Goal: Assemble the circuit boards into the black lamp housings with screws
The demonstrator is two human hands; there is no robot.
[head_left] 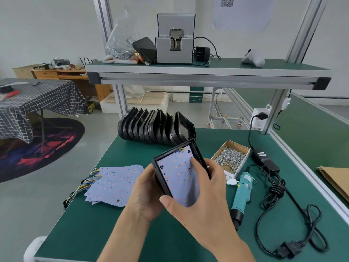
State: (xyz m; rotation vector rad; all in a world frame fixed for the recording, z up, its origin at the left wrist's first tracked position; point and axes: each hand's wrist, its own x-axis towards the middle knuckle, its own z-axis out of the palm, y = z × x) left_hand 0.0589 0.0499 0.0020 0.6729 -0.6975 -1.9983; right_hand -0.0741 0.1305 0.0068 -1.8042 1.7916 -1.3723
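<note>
A black lamp housing [162, 178] is held tilted above the green table, with a pale circuit board [179, 176] lying inside it. My left hand [145, 197] grips the housing from below and on its left side. My right hand [204, 195] holds its right edge, thumb at the near corner and a finger pressing on the board. A row of black housings [154, 127] stands on edge at the back of the table. A pile of circuit boards [117, 184] with coloured wires lies to the left. A cardboard box of screws [231, 157] sits to the right.
A teal electric screwdriver [241, 193] lies right of my hands, its black cable and power adapter [266, 159] trailing beyond. A brown cardboard sheet [336, 178] lies at the far right. An overhead shelf [205, 72] carries a grey screw feeder [175, 46] and a bag of screws.
</note>
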